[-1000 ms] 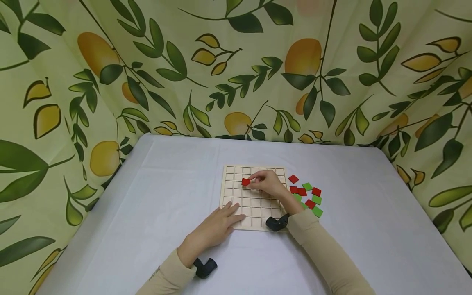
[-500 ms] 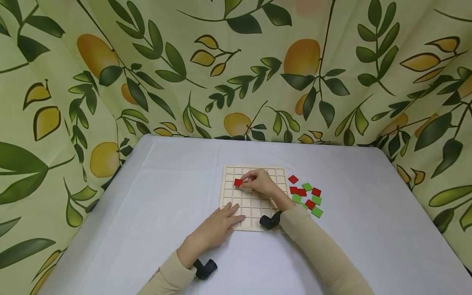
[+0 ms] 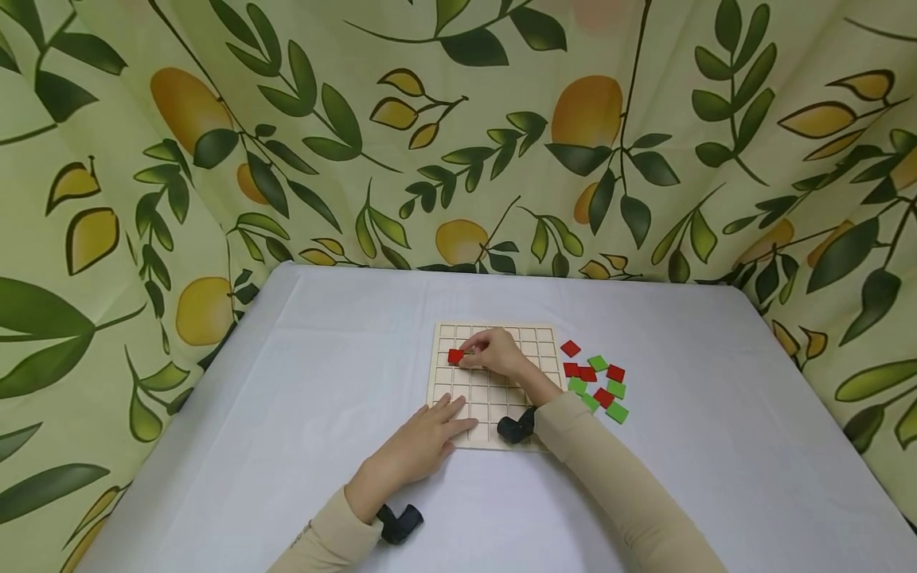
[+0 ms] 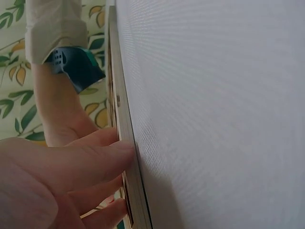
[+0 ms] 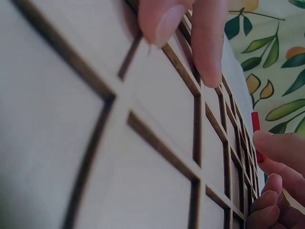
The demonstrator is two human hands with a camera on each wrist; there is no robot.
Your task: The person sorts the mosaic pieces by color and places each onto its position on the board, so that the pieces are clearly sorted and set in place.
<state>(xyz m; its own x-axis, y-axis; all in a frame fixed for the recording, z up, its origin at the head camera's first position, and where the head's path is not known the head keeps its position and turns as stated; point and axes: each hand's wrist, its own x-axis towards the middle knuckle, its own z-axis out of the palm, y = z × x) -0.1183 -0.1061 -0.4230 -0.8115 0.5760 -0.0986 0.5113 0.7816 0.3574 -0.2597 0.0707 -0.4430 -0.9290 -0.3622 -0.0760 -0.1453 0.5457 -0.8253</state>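
Note:
A pale wooden board (image 3: 494, 412) with a grid of square recesses lies on the white table. My right hand (image 3: 496, 352) pinches a small red square tile (image 3: 455, 356) by its edge, over the board's upper left cells. In the right wrist view that red tile (image 5: 257, 136) is seen edge-on between thumb and fingers, close to the grid; whether it touches the board I cannot tell. My left hand (image 3: 421, 439) rests with spread fingers on the board's lower left corner. In the left wrist view its thumb (image 4: 95, 162) lies at the board's edge.
To the right of the board lie several loose tiles, among them a red tile (image 3: 570, 348) and a green tile (image 3: 617, 411). Black wrist devices (image 3: 401, 524) sit at both cuffs. A patterned curtain (image 3: 458, 143) hangs behind the table (image 3: 329, 358).
My right hand has moved left across the board with the red tile pinched in it, uncovering green tiles at the right. The left hand has stayed in place.

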